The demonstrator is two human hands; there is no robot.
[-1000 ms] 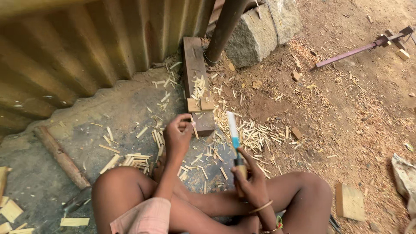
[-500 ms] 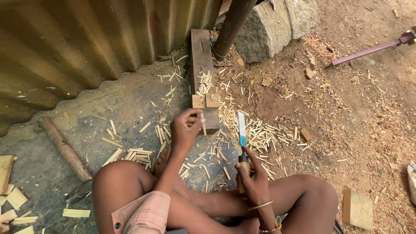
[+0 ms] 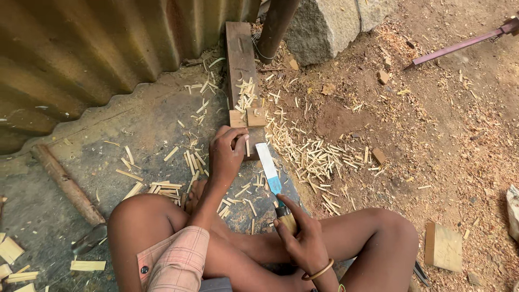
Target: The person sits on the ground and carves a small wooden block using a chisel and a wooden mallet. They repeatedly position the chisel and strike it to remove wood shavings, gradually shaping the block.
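Outdoor woodworking spot, makeshift workshop on bare ground. Corrugated metal sheet (image 3: 108,48) as back wall, rough stone block (image 3: 330,24) and post (image 3: 275,21) beside it. Dirt floor (image 3: 459,119) covered in sawdust, thin split wood sticks (image 3: 319,159) scattered all around. Long wooden plank (image 3: 240,54) as chopping block, small offcuts (image 3: 443,246) lying about. Person sits cross-legged on ground, bladed tool (image 3: 268,165) in right hand (image 3: 303,238).

Tight work spot, open ground to the right

The corrugated metal sheet (image 3: 108,48), post (image 3: 275,24) and stone block (image 3: 330,21) close off the far side; wood splinters (image 3: 319,159) litter the dirt beside the wooden plank (image 3: 240,59), while bare concrete (image 3: 146,121) lies left.
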